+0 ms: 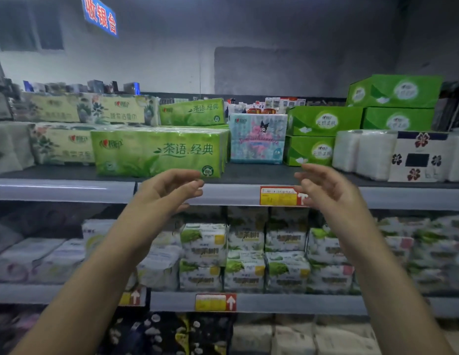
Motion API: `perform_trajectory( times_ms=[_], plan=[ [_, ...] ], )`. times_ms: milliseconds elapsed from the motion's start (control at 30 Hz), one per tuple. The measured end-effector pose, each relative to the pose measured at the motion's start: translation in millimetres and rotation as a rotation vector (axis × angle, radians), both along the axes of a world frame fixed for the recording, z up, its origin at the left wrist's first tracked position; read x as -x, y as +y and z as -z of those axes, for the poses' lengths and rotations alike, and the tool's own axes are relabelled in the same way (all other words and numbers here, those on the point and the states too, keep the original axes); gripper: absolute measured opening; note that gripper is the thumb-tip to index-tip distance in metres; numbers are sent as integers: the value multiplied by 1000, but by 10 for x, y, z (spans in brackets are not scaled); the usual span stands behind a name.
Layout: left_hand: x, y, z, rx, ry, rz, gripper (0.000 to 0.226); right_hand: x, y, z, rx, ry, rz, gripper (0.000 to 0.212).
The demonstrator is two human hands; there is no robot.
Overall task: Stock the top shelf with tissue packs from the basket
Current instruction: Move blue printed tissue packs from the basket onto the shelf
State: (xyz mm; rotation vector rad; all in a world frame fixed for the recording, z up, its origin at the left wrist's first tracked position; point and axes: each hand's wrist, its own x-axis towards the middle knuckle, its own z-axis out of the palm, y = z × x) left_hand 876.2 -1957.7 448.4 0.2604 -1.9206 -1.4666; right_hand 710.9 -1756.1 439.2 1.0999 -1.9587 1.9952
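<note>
left hand (169, 190) and right hand (325, 192) hover before the top shelf (254, 172), each grip loosely open and empty; the green tissue pack (159, 152) at its front edge likely needs squaring back.

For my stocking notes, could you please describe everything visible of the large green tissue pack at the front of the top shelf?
The large green tissue pack is a long block in glossy plastic film, printed with tea leaves, Chinese characters, a red heart logo and a round seal. It lies lengthwise on the top shelf, partly covering a beige floral pack. The left hand hovers by its lower right corner; contact is unclear.
</note>
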Motion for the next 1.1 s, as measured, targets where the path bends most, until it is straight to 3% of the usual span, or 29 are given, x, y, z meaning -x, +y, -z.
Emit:
perform_trajectory(
  times_ms=[100,400,633,833,1100],
  plan=[
    [-148,-232,1,41,-18,6,23,-191,-145,91,63,-55,-2,22],
    [-335,-596,53,11,-10,82,20,-593,-440,208,19,-69,42,20],
    [-300,-583,186,61,-18,185,39,-577,-441,252,-66,-12,118,21],
    [-232,-650,412,22,-45,145,24,-542,-540,442,-121,-58,94,22],
    [-164,-614,883,-74,-124,95,21,-488,-449,805,-193,-109,71,19]
  ],
)
